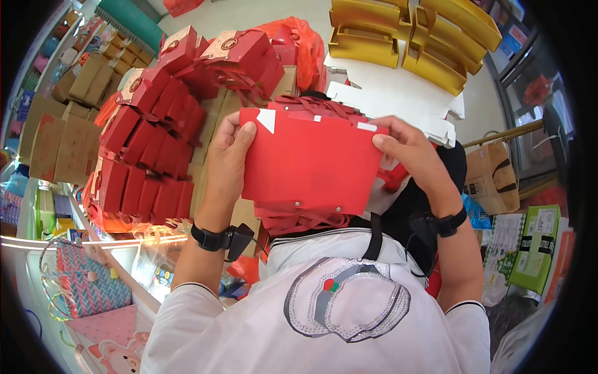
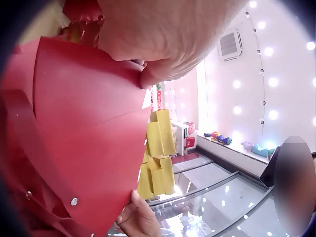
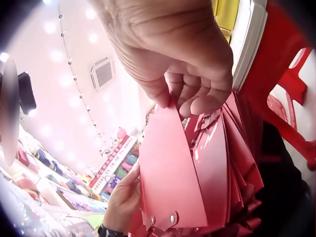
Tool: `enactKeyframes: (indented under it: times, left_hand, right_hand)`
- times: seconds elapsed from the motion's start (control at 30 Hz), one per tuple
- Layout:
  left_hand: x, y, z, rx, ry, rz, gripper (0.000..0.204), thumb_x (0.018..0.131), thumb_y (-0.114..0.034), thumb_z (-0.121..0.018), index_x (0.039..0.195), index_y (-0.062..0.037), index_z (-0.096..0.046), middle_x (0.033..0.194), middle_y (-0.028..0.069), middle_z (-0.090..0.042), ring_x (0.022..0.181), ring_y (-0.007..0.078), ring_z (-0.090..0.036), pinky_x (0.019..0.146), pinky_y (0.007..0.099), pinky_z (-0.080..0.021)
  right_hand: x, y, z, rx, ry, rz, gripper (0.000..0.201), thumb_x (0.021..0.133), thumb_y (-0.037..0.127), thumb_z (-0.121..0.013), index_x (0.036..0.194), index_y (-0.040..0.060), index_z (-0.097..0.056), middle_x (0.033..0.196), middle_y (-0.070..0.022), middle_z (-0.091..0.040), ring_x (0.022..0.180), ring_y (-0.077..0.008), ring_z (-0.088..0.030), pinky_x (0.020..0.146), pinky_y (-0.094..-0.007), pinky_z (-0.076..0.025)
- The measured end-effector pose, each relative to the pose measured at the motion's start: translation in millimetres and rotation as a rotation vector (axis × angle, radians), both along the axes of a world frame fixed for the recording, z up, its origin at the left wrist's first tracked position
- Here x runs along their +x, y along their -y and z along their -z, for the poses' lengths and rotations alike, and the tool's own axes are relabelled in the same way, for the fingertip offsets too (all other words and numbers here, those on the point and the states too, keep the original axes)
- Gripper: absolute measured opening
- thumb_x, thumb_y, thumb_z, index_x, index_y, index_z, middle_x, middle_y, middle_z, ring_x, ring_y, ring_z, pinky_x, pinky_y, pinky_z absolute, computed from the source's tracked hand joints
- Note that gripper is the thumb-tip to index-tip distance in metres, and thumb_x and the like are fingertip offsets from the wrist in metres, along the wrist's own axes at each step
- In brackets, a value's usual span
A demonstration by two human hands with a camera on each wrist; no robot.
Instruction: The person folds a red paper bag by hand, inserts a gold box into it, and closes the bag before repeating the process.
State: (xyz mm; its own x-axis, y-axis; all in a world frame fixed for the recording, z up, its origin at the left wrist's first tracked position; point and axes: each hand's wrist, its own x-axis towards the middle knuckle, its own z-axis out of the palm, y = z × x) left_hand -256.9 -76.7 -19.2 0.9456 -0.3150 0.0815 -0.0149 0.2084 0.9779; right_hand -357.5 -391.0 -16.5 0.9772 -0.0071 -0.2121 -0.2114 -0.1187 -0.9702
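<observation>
A flat red folded bag (image 1: 311,165) with small white patches along its far edge is held over the lap in the head view. The left hand (image 1: 232,149) pinches its far left corner, thumb on top. At the far right corner the right hand (image 1: 408,146) pinches the edge between thumb and fingers. In the right wrist view the right hand (image 3: 173,59) grips the top of the red piece (image 3: 168,163), which has metal rivets at its lower end. More red pieces with ribbon handles (image 1: 305,219) lie beneath it.
Rows of finished red boxes (image 1: 149,143) stand at the left, beside cardboard boxes (image 1: 68,146). Gold trays (image 1: 436,47) rest on a white surface (image 1: 374,87) ahead. A red stool (image 3: 286,84) shows in the right wrist view. At the right is a paper bag (image 1: 492,177).
</observation>
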Motion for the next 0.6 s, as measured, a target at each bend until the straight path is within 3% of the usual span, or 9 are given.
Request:
enactKeyframes:
  times: [0.1,0.23,0.37,0.4,0.5,0.6]
  left_hand:
    - [12,15,-20,0.094,0.056,0.104,0.027,0.105,-0.018,-0.060,0.126,-0.0017,-0.062,0.115,0.0034,-0.068,0.104,0.0080,-0.063,0.093,0.0245,-0.051]
    - [16,48,-44,0.225,0.188,0.204,0.030,0.107,-0.019,-0.056,0.131,-0.0008,-0.062,0.115,0.0021,-0.068,0.104,0.0066,-0.062,0.092,0.0233,-0.050]
    - [20,76,-53,0.299,0.306,0.279,0.031,0.108,-0.019,-0.055,0.132,-0.0010,-0.063,0.114,0.0004,-0.068,0.105,0.0059,-0.060,0.092,0.0222,-0.049]
    - [22,80,-52,0.314,0.333,0.295,0.031,0.108,-0.019,-0.055,0.132,-0.0011,-0.064,0.114,0.0000,-0.068,0.105,0.0057,-0.060,0.092,0.0219,-0.049]
    - [23,87,-54,0.415,0.401,0.312,0.031,0.108,-0.019,-0.055,0.131,-0.0008,-0.064,0.113,-0.0008,-0.068,0.104,0.0055,-0.059,0.092,0.0222,-0.048]
    - [18,92,-59,0.434,0.394,0.322,0.031,0.107,-0.020,-0.056,0.130,-0.0004,-0.064,0.111,-0.0012,-0.068,0.103,0.0053,-0.059,0.093,0.0227,-0.048]
  right_hand:
    - [7,6,-9,-0.151,0.437,0.164,0.033,0.096,0.024,-0.068,0.124,0.0079,-0.068,0.111,-0.0031,-0.066,0.093,-0.0100,-0.060,0.079,-0.0250,-0.049]
    - [10,-8,-55,-0.357,0.641,-0.039,0.030,0.092,0.014,-0.068,0.121,0.0070,-0.069,0.107,-0.0057,-0.063,0.095,-0.0160,-0.061,0.083,-0.0307,-0.050]
    - [27,-14,-61,-0.548,0.742,-0.077,0.029,0.090,0.017,-0.070,0.118,0.0098,-0.070,0.096,-0.0101,-0.060,0.092,-0.0235,-0.062,0.078,-0.0340,-0.051]
    - [31,-14,-58,-0.589,0.752,-0.074,0.023,0.090,0.018,-0.071,0.111,0.0075,-0.070,0.093,-0.0110,-0.058,0.088,-0.0257,-0.062,0.076,-0.0356,-0.050]
    - [32,-10,-63,-0.681,0.657,-0.105,0.020,0.089,0.019,-0.071,0.103,0.0050,-0.069,0.087,-0.0107,-0.058,0.081,-0.0245,-0.061,0.073,-0.0362,-0.050]
    - [27,-8,-68,-0.568,0.467,-0.168,0.016,0.091,0.015,-0.073,0.096,0.0025,-0.064,0.084,-0.0010,-0.058,0.073,-0.0098,-0.056,0.064,-0.0255,-0.045]
